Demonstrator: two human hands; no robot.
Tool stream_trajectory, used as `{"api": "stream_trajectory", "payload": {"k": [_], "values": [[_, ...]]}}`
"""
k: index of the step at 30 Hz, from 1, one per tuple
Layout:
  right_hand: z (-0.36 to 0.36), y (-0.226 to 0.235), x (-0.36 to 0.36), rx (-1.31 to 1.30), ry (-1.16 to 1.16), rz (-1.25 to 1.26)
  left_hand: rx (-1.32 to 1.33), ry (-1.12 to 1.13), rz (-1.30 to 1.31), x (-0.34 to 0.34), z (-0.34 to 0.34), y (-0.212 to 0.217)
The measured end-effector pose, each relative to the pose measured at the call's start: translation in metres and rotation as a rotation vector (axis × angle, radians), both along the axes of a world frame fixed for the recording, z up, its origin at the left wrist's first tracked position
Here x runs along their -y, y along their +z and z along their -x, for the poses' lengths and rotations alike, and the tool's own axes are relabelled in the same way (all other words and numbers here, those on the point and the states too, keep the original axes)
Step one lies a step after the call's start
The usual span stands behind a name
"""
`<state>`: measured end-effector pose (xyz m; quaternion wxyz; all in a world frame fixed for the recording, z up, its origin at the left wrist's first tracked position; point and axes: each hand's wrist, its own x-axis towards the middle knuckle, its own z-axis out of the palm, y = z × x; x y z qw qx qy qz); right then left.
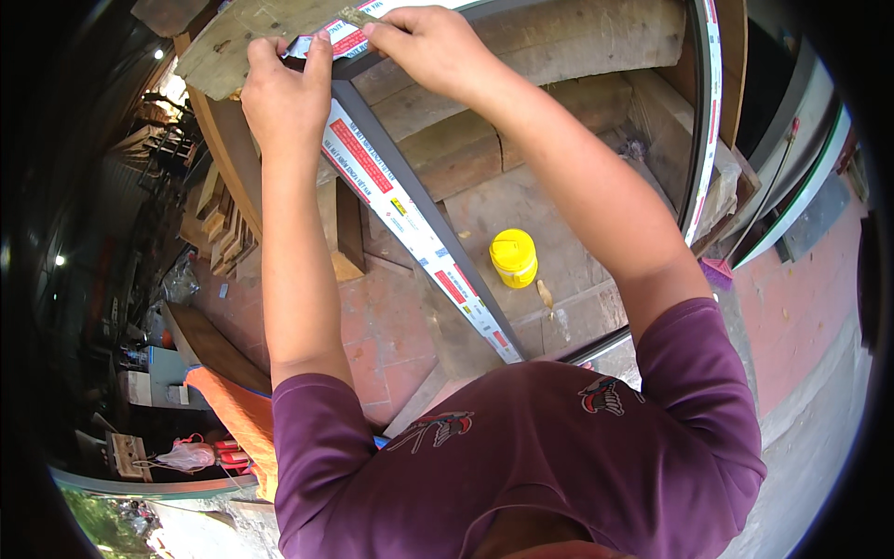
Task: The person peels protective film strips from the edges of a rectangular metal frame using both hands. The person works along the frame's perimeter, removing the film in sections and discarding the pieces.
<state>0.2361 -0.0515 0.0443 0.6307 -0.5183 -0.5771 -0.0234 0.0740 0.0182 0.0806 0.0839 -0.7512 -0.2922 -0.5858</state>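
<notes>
A grey metal frame bar covered with white protective film with red print runs from the top centre down toward my chest. My left hand grips the bar's far corner, fingers curled over the top edge. My right hand presses on the same corner, pinching a small flat olive-coloured piece against it. A second film-covered bar curves down the right side. The frame rests over rough wooden blocks.
A yellow lidded jar stands on the concrete slab below the frame. A weathered plank lies at top left. Stacked timber offcuts sit to the left on red brick paving. An orange object lies at lower left.
</notes>
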Motion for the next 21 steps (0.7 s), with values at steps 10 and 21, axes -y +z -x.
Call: {"api": "stream_trajectory", "payload": {"k": [10,21], "values": [[-0.014,0.021,-0.004,0.103,0.095,-0.042,0.351,-0.471,0.128,-0.026,-0.010,-0.019],[-0.013,0.020,-0.011,0.231,0.062,-0.057,0.506,-0.740,0.189,-0.025,-0.012,-0.023]]}}
